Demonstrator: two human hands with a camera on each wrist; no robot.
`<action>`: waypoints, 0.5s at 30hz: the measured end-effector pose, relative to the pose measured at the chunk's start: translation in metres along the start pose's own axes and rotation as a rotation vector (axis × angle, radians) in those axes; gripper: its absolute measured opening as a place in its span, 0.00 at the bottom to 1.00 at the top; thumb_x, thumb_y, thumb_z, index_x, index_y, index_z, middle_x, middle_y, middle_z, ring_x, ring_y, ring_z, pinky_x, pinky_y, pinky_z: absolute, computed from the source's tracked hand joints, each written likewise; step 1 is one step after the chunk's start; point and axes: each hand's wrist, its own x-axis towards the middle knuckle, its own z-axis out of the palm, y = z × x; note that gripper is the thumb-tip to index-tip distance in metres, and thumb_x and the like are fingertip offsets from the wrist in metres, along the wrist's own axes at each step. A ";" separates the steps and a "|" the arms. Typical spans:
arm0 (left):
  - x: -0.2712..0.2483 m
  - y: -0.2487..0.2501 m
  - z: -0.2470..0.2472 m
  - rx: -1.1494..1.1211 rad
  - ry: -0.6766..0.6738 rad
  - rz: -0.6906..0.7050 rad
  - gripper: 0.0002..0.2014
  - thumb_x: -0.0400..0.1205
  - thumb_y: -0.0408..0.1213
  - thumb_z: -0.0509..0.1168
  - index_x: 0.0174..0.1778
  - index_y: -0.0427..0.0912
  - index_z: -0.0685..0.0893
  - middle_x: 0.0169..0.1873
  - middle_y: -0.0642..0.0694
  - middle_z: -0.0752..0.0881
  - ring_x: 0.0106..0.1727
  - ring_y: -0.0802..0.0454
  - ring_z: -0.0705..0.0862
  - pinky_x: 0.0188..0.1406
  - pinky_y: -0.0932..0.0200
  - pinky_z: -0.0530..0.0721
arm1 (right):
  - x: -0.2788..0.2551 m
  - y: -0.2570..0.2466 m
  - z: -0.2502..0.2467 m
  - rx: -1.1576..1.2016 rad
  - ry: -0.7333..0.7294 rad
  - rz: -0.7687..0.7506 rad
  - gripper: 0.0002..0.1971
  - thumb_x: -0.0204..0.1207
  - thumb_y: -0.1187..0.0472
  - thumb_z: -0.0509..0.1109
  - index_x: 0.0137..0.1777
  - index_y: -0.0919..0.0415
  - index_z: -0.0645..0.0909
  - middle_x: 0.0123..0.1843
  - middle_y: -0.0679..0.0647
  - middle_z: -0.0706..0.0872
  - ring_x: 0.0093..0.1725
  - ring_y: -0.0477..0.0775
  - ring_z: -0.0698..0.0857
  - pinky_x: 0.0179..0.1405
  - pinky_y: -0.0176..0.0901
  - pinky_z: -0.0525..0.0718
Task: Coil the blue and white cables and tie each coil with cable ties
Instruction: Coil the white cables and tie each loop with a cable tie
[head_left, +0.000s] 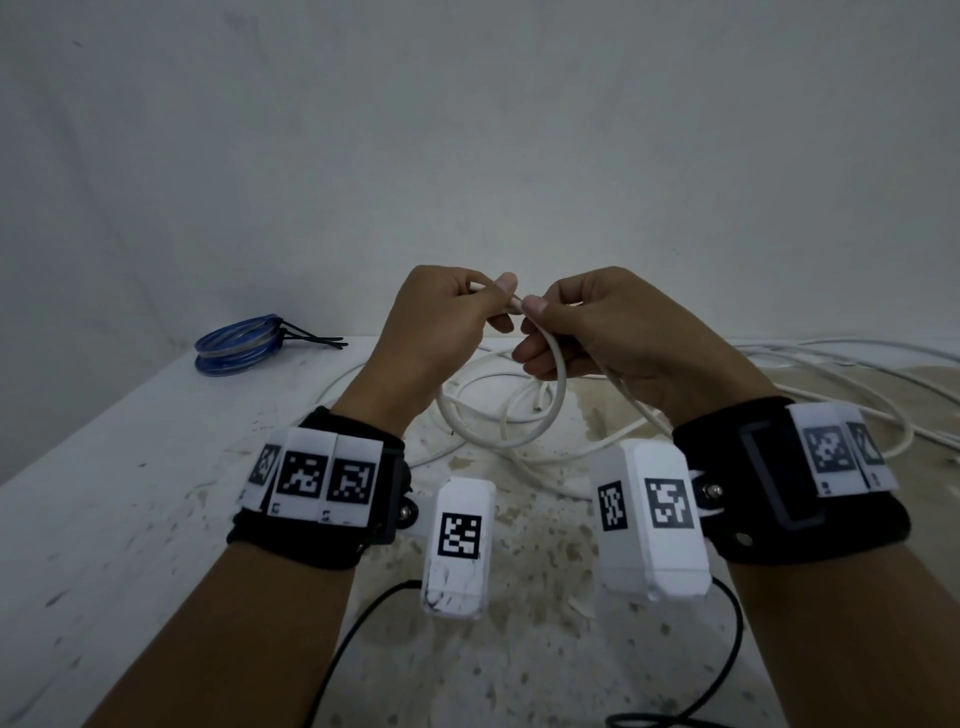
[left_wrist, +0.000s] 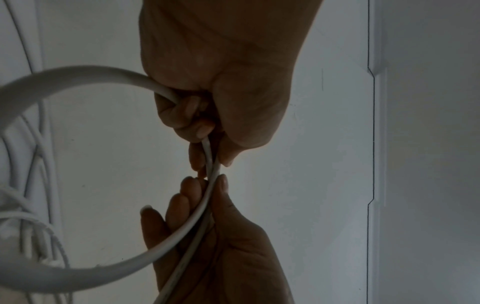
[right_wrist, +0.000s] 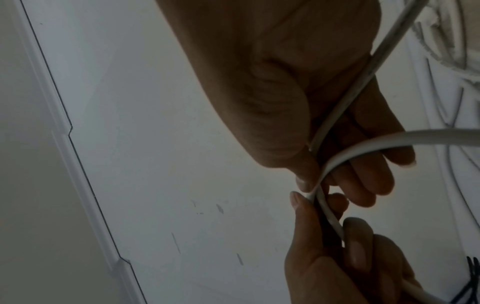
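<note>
Presently:
Left hand (head_left: 441, 322): curled, gripping white cable (head_left: 558, 374).
Right hand (head_left: 597, 332): pinching same cable, thumb beside left thumb.

White cable (head_left: 831, 364) cut off at right edge; held stretch hidden inside hands (head_left: 514, 322).

**Setting: bare utility room or makeshift work area, type not fully determinable**

Premises show a plain whitewashed wall (head_left: 467, 130), unfinished and marked with scuffs. Work surface is a white slab table (head_left: 104, 493) with flaking paint, stains and exposed speckled patches near its middle. No furnishings, signage or fixed equipment are visible. Loose white cable (head_left: 779, 358) sprawls across the surface, and a tied blue cable coil (head_left: 236, 344) sits at the far left corner, consistent with basic electrical or cabling work.
</note>
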 end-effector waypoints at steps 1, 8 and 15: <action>0.000 0.000 0.000 0.001 -0.004 0.001 0.14 0.84 0.42 0.67 0.33 0.46 0.89 0.32 0.44 0.88 0.20 0.66 0.77 0.29 0.61 0.69 | 0.000 0.000 0.000 0.006 -0.002 -0.002 0.13 0.83 0.59 0.68 0.45 0.70 0.84 0.39 0.63 0.92 0.38 0.57 0.92 0.44 0.47 0.91; 0.000 -0.002 0.003 0.061 0.008 -0.003 0.16 0.84 0.44 0.66 0.30 0.47 0.88 0.27 0.49 0.86 0.20 0.64 0.75 0.29 0.62 0.70 | 0.001 0.002 -0.001 -0.030 -0.002 -0.006 0.14 0.82 0.57 0.70 0.46 0.71 0.85 0.37 0.62 0.92 0.35 0.55 0.91 0.44 0.48 0.91; 0.000 -0.003 0.005 0.086 0.031 0.049 0.16 0.84 0.43 0.66 0.30 0.48 0.88 0.21 0.56 0.82 0.19 0.65 0.76 0.28 0.65 0.69 | 0.006 0.005 0.001 -0.117 0.035 -0.033 0.19 0.85 0.50 0.65 0.49 0.66 0.89 0.27 0.51 0.79 0.25 0.44 0.77 0.32 0.39 0.84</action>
